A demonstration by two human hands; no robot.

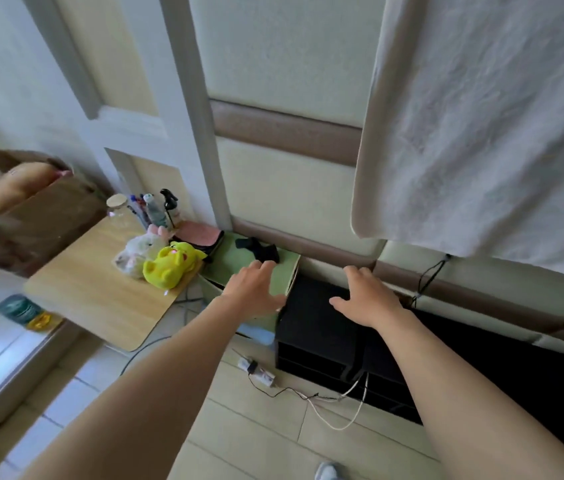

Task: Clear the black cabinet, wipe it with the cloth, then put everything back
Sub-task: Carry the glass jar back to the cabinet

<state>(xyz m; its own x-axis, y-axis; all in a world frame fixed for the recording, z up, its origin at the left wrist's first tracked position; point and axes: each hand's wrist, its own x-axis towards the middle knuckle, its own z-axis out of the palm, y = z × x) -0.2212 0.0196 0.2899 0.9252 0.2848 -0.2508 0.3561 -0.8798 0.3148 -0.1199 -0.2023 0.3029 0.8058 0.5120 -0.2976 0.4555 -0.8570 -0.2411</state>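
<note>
Head view, left to right: a light wooden bench (93, 296) carries a clear glass jar with a pale lid (116, 207), a cluster of plastic spray bottles (157, 207), a white plush rabbit (140, 249) and a yellow plush toy (169, 263). A folded pink cloth (201, 233) lies at the bench's far right corner. Just beside the bench stands a pale green box (287, 271) with a small black strap-like item (258, 249) on its lid.

The left hand (256, 289) hangs palm down over that lid, fingers straight and slightly spread, holding nothing. Whether it touches the lid cannot be told. The low black cabinet (311, 323) sits against the wall to the right of the box, and the part of its top in view is bare. The right hand (367, 296) is spread palm down over that top, likewise empty. A large white towel (481, 133) hangs above on the right.

The pink cloth looks soft, limp and light, so it is probably best pinched at a bunched edge and then flattened under the palm. The cabinet appears rigid and probably heavy, so it should stay put under wiping pressure. The jar is likely the fragile piece and wants a firm wrap around its body.
</note>
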